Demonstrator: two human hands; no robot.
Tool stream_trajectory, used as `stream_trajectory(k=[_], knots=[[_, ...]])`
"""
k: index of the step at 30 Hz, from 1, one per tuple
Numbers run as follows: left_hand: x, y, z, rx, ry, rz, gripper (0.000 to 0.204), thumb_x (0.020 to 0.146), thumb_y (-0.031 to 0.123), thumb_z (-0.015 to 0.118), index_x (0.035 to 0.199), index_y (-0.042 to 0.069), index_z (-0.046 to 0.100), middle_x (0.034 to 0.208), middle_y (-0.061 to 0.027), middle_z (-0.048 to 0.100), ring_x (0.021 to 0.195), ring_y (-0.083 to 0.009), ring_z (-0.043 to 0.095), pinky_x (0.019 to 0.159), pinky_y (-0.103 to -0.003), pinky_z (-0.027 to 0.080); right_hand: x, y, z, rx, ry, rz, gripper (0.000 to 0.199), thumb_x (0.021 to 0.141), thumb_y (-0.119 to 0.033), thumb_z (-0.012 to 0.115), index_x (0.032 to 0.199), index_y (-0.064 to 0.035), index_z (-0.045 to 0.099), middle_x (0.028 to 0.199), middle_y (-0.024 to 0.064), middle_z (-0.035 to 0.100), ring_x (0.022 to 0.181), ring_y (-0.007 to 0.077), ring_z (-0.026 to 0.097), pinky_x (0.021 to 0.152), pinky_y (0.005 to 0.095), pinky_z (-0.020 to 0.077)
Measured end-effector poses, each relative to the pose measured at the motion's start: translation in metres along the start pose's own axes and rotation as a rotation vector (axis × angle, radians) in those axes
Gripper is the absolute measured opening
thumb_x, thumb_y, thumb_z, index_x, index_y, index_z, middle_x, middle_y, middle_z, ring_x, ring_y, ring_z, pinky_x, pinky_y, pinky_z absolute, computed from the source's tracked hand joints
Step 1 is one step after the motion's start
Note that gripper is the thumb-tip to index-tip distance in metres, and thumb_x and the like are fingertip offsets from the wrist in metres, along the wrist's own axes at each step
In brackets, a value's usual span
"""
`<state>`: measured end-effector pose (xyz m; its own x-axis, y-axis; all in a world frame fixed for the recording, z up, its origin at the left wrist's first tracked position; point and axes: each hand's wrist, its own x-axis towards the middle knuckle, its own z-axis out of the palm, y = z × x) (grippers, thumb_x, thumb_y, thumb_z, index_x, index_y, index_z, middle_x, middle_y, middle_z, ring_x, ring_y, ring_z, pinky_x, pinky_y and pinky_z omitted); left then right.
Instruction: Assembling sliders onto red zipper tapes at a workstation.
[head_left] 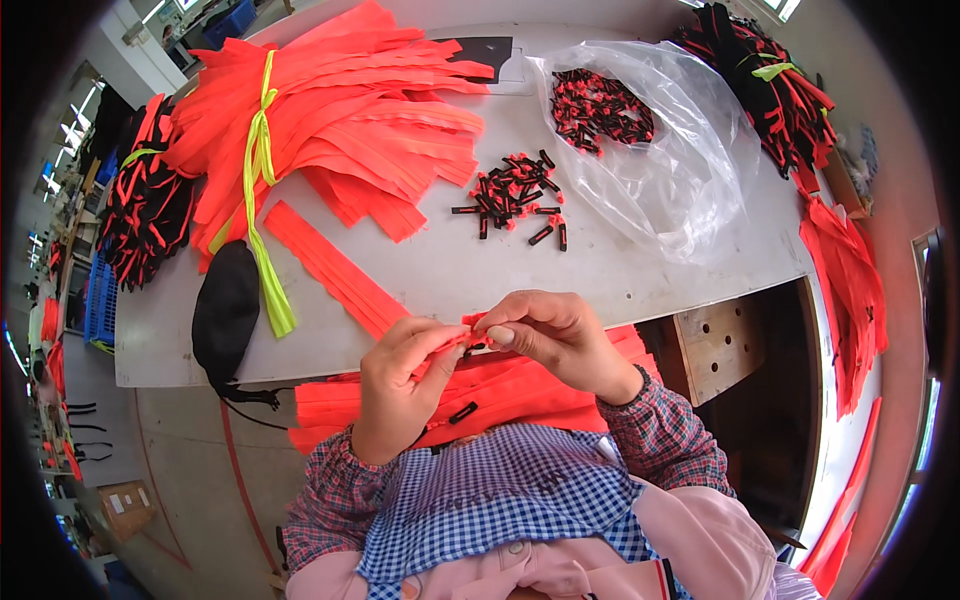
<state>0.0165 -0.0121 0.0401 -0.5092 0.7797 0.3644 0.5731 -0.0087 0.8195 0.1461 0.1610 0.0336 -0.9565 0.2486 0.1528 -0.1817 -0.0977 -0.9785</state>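
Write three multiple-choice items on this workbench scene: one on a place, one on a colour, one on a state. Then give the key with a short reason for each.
1. Where does the loose pile of small black and red clips lie?
A. On the bare table top, left of the clear plastic bag
B. On the floor
C. On top of the big orange bundle

2. What colour is the band tied round the big bundle of orange strips?
A. Blue
B. Yellow-green
C. White

3. How do the hands stand?
A. Both flat on the table
B. One raised overhead
C. Left hand and right hand meet, fingers pinching one orange strip between them

Key: A, the pile sits on grey table beside the bag; B, the tie is bright yellow-green; C, both sets of fingers close on the strip at the table edge.
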Motion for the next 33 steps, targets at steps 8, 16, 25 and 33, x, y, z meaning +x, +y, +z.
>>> stream_trajectory(k=[8,16,25,33], knots=[[-0.005,-0.001,-0.003,0.014,-0.015,0.01,0.019,0.085,-0.003,0.071,0.104,-0.001,0.07,0.095,-0.0075,0.067,0.081,-0.0144,0.065,0.067,-0.025,0.052,0.005,0.002,0.006,-0.237,-0.027,-0.061,0.016,0.099,-0.007,0.059,0.11,0.0008,0.067,0.098,0.0067,0.065,0.09,0.0134,0.067,0.077,0.0257,0.0569],[-0.006,-0.005,-0.005,-0.087,-0.054,0.002,0.02,0.083,-0.006,0.07,0.103,-0.002,0.069,0.096,-0.0117,0.067,0.083,-0.0211,0.069,0.07,-0.029,0.056,0.009,0.008,0.012,-0.069,0.011,-0.064,0.013,0.098,-0.011,0.062,0.106,-0.0031,0.07,0.093,0.0041,0.061,0.082,0.0114,0.058,0.073,0.0256,0.048],[-0.004,-0.003,-0.008,-0.43,-0.083,-0.235,0.017,0.091,-0.001,0.066,0.108,-0.003,0.068,0.1,-0.0052,0.065,0.088,-0.0108,0.064,0.078,-0.024,0.052,0.011,0.023,0.023,-0.131,0.148,-0.215,0.016,0.097,-0.012,0.064,0.112,-0.0057,0.068,0.103,0.0006,0.061,0.087,0.0102,0.058,0.077,0.0249,0.0487],[-0.007,-0.019,-0.009,-0.827,-0.01,-0.388,0.02,0.093,-0.001,0.065,0.113,0.0,0.067,0.107,-0.005,0.068,0.1,-0.0106,0.064,0.087,-0.025,0.052,0.004,0.031,0.023,0.243,0.008,0.048,0.014,0.099,-0.012,0.063,0.11,-0.0029,0.064,0.108,-0.0012,0.063,0.094,0.0048,0.057,0.081,0.0213,0.0478]])
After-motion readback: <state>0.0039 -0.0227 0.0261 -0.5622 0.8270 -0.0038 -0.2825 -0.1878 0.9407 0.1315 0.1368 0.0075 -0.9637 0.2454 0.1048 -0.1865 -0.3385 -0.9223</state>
